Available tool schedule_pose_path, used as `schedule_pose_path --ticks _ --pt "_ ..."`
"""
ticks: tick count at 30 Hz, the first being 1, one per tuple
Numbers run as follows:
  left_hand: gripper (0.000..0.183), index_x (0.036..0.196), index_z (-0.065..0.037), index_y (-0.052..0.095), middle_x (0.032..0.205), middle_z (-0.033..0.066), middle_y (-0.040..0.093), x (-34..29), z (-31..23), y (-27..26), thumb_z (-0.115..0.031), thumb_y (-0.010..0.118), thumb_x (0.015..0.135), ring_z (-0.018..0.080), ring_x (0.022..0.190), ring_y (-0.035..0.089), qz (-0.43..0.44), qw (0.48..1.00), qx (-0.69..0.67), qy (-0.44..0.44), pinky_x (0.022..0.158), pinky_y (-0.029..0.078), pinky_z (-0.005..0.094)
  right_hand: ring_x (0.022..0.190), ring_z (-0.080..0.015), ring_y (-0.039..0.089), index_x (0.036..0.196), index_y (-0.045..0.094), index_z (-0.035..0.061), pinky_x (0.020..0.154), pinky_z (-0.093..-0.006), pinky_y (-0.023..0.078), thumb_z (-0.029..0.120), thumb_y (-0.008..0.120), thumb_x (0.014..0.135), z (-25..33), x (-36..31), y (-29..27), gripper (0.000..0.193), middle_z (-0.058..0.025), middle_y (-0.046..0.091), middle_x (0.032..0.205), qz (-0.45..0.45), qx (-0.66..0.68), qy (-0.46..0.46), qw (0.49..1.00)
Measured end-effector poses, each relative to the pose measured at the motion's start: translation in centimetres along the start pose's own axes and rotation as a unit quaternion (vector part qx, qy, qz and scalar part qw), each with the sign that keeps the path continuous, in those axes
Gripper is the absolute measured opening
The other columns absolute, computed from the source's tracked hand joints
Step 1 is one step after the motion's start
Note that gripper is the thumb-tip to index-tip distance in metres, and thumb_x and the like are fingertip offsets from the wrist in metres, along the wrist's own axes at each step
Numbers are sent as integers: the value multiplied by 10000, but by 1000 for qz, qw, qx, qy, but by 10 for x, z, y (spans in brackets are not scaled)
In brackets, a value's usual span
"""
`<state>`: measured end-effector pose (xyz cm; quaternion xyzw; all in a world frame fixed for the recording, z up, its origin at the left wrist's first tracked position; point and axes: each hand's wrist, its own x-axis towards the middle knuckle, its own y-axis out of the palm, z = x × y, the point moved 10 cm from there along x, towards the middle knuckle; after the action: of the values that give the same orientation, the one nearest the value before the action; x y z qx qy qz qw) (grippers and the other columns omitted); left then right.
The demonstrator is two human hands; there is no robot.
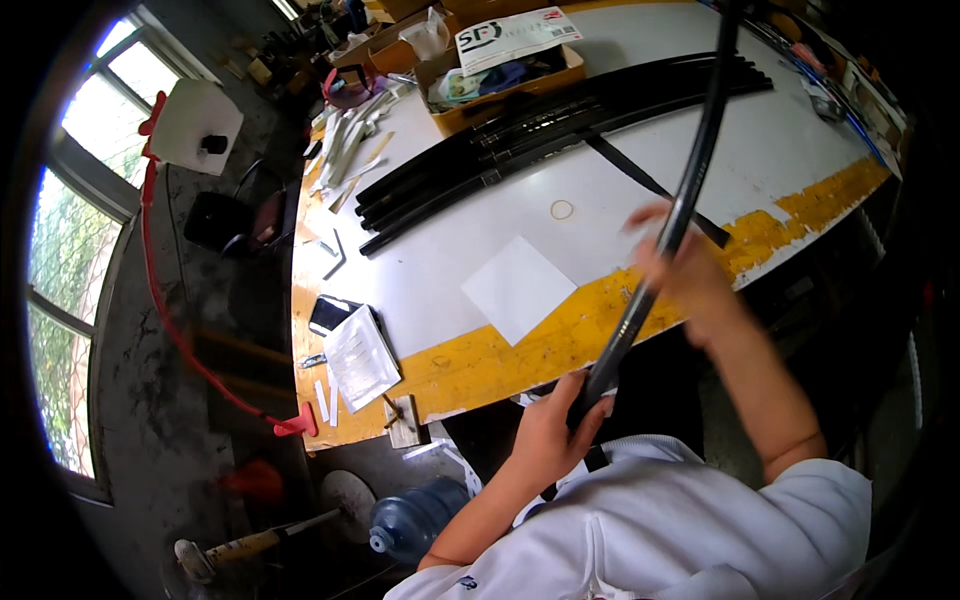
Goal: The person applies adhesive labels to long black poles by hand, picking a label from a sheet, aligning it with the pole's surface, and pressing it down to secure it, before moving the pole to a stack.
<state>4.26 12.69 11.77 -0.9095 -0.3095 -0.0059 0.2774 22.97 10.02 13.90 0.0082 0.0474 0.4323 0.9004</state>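
Observation:
A long black tube [700, 150] runs from my lap up and away over the white table [700, 130]. My left hand [553, 428] grips its lower end near my white sleeve. Higher up, my right hand [672, 262] is closed around the tube above the table's yellow front edge; this hand is blurred. A bundle of several similar black tubes [520, 145] lies across the table behind. A flat black strip [650, 185] lies beside the bundle.
A white sheet of paper [517, 288] and a rubber band [562, 209] lie on the table. Cardboard boxes [500, 75] stand at the back. A notepad [360, 357] sits at the left corner. On the floor are a blue water jug [415, 517] and a red bar [175, 320].

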Motion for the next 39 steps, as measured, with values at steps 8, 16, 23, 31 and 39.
schedule_pose_path --ticks 8,16,23,31,39 --pt "264 1055 -9 522 656 123 580 -8 -3 6 -103 670 857 260 551 598 49 999 -5 19 523 455 292 584 -19 419 1060 579 76 595 -176 400 160 660 755 47 18 -45 326 67 427 695 -62 -40 -133 988" --pt "313 1064 7 537 707 106 542 11 -2 35 -102 703 821 179 589 481 75 997 -23 13 586 422 259 672 -118 566 740 618 64 635 -270 451 248 719 749 -40 -48 17 209 -18 576 666 95 -60 -78 991" --pt "567 1240 -46 451 727 169 624 -10 12 90 -248 743 798 334 662 648 301 953 21 -13 571 478 382 640 -45 484 776 561 92 578 -209 396 220 669 860 -11 -87 -156 187 35 525 702 -204 121 -143 961" --pt "655 1344 -7 382 1012 178 591 -5 -94 206 -77 715 784 282 855 591 368 901 -21 231 738 490 331 667 -121 557 938 523 53 575 -278 465 201 685 783 -129 -221 -246 270 -18 547 770 -484 -127 52 864" --pt "390 1122 0 574 1114 154 568 20 -89 164 -19 693 751 342 1019 544 260 928 79 254 864 451 387 914 -380 644 1147 547 -19 768 -455 523 349 677 742 -205 -345 -454 563 -214 667 981 -579 -399 341 624"
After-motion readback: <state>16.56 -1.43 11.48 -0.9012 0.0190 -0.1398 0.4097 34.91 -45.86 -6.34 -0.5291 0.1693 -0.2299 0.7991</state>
